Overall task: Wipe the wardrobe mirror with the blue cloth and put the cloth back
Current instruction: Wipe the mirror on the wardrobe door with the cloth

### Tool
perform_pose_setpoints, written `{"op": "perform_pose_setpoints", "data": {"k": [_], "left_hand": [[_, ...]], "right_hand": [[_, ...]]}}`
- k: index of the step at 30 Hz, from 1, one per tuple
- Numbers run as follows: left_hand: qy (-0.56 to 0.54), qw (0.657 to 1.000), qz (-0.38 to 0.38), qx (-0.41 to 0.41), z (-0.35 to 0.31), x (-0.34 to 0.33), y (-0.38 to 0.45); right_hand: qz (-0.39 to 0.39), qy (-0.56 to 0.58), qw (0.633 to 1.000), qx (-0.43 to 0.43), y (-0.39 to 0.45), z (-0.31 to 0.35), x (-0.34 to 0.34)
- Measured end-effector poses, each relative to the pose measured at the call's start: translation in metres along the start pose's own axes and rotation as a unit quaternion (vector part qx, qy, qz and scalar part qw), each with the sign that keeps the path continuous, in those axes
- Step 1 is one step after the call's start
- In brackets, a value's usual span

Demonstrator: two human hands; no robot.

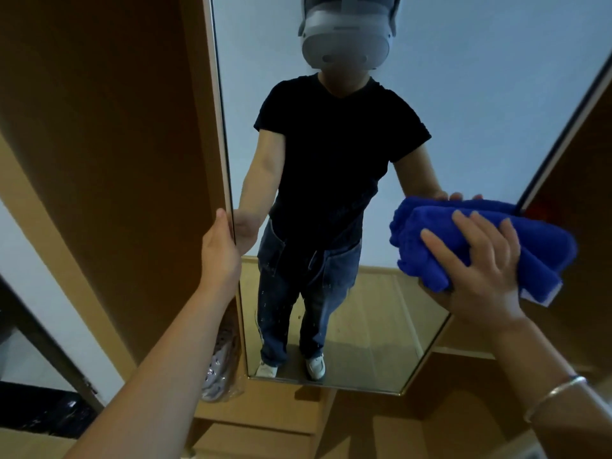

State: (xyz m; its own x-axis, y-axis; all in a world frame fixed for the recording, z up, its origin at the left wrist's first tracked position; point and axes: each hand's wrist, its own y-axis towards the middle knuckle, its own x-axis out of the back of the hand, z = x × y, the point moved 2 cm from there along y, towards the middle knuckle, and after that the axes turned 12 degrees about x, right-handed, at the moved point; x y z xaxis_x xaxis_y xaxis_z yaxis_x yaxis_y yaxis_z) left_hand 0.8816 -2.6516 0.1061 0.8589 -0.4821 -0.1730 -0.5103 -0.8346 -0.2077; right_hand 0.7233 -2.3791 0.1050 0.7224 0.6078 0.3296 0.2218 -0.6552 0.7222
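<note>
Head view: the right hand (480,260) is pressing the bunched blue cloth (470,236) beneath its spread-fingered grip onto the mirror (463,94), unwiped glass lying leftward, while the left hand (220,250) is gripping the mirror's edge.

So the person is wearing a light grey headset (346,38) strapped over the head, a plain black short-sleeved tee (334,154) with a slight V at the neck, and loose dark blue jeans (298,293) that are showing little pale specks down the legs. They're also wearing white sneakers (314,366), and a thin silver bangle (552,397) is sitting on the right wrist, with both forearms bare.
</note>
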Motion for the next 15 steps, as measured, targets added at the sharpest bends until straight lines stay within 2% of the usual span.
{"op": "perform_pose_setpoints", "data": {"k": [3,7,12,15], "left_hand": [[-0.021,1.000,-0.003,-0.003,0.008,0.001,0.003],[0.000,0.999,-0.030,0.024,0.011,0.001,0.013],[0.019,0.998,-0.038,0.046,0.014,-0.001,0.023],[0.035,0.999,-0.021,0.029,0.016,0.000,0.028]], "right_hand": [[-0.050,-0.005,0.987,-0.153,-0.007,0.023,-0.007],[-0.061,0.020,0.942,-0.329,-0.023,0.054,-0.019],[-0.017,0.043,0.928,-0.368,-0.058,0.084,-0.033],[-0.030,0.045,0.903,-0.426,-0.058,0.092,-0.038]]}}
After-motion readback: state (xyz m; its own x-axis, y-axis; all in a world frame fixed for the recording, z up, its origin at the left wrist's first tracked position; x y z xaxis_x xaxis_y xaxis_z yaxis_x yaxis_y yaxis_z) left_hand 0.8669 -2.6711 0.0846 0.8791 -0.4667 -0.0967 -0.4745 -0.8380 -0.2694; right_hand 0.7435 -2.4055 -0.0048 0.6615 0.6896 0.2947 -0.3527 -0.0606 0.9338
